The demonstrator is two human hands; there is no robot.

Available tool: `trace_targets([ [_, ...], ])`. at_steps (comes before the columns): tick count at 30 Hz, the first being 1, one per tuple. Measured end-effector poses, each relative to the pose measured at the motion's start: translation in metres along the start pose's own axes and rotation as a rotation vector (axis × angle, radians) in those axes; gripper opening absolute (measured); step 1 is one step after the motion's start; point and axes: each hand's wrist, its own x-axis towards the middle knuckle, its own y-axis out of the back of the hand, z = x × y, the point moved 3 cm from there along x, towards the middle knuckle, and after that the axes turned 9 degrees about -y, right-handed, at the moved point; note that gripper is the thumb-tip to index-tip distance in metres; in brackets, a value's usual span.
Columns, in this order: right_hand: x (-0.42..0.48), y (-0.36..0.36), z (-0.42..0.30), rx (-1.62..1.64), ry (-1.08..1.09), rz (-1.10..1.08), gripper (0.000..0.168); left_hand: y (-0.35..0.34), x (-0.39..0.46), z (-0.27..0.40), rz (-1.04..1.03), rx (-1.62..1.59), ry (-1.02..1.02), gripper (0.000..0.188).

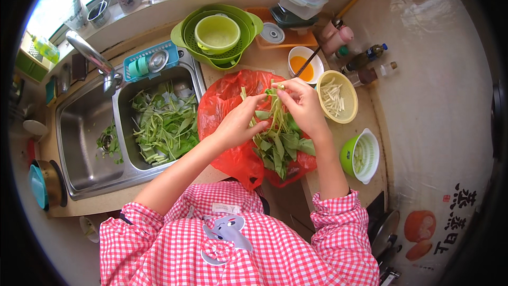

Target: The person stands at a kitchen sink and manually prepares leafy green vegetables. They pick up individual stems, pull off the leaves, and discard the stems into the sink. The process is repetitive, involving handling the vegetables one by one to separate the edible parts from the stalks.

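Observation:
Leafy greens [279, 147] with long pale stems lie on a red plastic bag [222, 99] on the counter before me. My right hand [303, 105] pinches stem ends between thumb and fingers, above the leaves. Close to its left, my left hand [242, 121] has its thumb spread from its fingers; the fingertips are near a small green leaf piece by the stems, and whether they touch it I cannot tell. Torn greens and stem pieces [166, 127] fill much of the right sink basin.
The steel sink [91, 171] is at left, under a faucet [91, 53]. Nested green colanders [217, 33] stand behind the bag. To the right are a bowl of orange liquid [307, 63] with a dark stick, a yellow basket of pale strips [337, 97], and a green-white colander [360, 157].

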Motion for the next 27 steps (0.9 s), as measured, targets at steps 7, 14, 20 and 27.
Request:
trace_targets([
  [7,-0.007,0.000,-0.010,0.409,0.038,-0.194,0.020,0.012,0.019,0.017,-0.112,-0.016,-0.062,0.071],
  [14,-0.016,0.018,-0.022,0.518,0.156,-0.206,0.024,0.009,0.033,0.008,-0.130,0.052,-0.148,0.070],
  [20,-0.017,0.034,-0.034,0.789,0.239,-0.131,0.032,0.004,0.038,0.014,-0.104,0.081,-0.052,0.055],
  [27,-0.030,0.039,-0.096,0.462,0.320,-0.025,0.025,0.029,0.022,0.029,0.131,-0.168,-0.062,0.040],
])
